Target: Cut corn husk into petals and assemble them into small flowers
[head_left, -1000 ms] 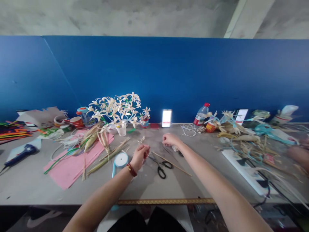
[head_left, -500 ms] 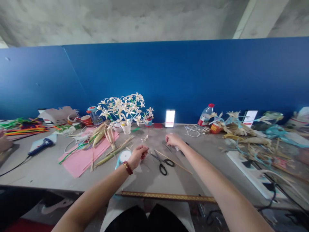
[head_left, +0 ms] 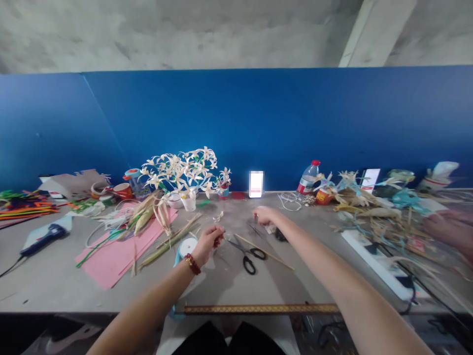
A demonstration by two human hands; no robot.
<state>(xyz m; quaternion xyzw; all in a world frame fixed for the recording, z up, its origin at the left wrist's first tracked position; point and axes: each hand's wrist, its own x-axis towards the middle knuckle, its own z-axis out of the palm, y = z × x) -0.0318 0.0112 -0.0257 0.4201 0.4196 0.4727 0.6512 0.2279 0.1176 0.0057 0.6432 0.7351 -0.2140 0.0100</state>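
Note:
My left hand (head_left: 210,241), with a beaded bracelet at the wrist, is held in a pinch above the table; whatever is between its fingertips is too small to make out. Just left of it lies a ribbon roll (head_left: 187,246) with a white face and light-blue edge. My right hand (head_left: 263,216) reaches farther out, fingers closed and bent down near some thin dark strands (head_left: 254,229); what it grips is hidden. Between my forearms lie black-handled scissors (head_left: 248,256), blades partly apart, and a thin stick (head_left: 271,254). A small pale flower piece (head_left: 219,217) rests beyond my left hand.
White flowers (head_left: 185,170) stand in a cup at the back. Pink sheets (head_left: 107,261) with dried husks and a glue gun (head_left: 46,240) lie left. A bottle (head_left: 309,177), power strip (head_left: 373,261) and husk scraps fill the right, where another person's hand (head_left: 449,229) works.
The view has swung slightly right, so the table's things sit farther left. My hands keep nearly the same poses. Another person's hand shows more at the right; the one at far left is out of view.

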